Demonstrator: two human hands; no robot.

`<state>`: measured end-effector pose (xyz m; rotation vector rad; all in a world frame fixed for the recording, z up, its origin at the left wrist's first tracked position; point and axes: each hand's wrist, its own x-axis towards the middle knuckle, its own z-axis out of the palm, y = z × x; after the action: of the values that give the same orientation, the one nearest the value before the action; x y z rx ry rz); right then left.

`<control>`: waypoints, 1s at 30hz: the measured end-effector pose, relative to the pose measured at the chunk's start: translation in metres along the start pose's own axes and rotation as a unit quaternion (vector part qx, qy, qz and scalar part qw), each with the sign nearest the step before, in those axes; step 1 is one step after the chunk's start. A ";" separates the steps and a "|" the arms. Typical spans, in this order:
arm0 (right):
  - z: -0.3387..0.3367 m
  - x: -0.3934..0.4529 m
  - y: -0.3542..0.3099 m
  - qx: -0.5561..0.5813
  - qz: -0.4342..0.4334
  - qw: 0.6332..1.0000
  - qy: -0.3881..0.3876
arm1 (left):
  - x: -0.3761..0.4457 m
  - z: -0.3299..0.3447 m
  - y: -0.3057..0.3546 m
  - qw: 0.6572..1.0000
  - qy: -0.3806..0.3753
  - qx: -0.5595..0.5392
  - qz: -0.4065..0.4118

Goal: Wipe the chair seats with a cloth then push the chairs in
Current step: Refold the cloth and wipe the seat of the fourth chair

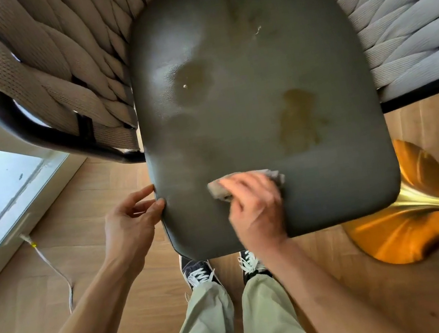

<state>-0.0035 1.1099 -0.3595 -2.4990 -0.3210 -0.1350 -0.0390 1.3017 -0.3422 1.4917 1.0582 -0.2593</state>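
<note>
A chair with a dark grey-green padded seat (250, 45) and a woven beige rope back fills the view. Yellowish stains and a few crumbs mark the seat. My right hand (258, 212) presses a small grey cloth (273, 176) flat on the seat near its front edge; the cloth is mostly hidden under my fingers. At the seat's front left corner, my left hand (130, 227) touches the edge with thumb and fingertips.
A brass pedestal base (414, 224) of a table stands on the wooden floor to the right. A white cable (52, 267) lies on the floor at the left beside a glass door. My legs and shoes are right below the seat.
</note>
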 end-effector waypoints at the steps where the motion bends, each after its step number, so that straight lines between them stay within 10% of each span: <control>1: 0.010 -0.003 -0.018 0.012 -0.004 1.000 -0.011 | 0.001 0.000 0.001 1.000 0.003 -0.019 -0.007; 11: 0.039 -0.002 -0.078 -0.034 -0.022 0.994 -0.097 | -0.004 0.000 0.009 0.995 -0.016 -0.087 -0.054; 30: -0.121 0.045 0.172 -0.225 0.138 0.964 0.024 | 0.010 0.009 0.005 0.991 0.067 0.090 0.079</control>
<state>0.0822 0.9131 -0.3505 -2.9531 0.0944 -0.1706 -0.0263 1.2989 -0.3480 1.7668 1.0370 -0.1476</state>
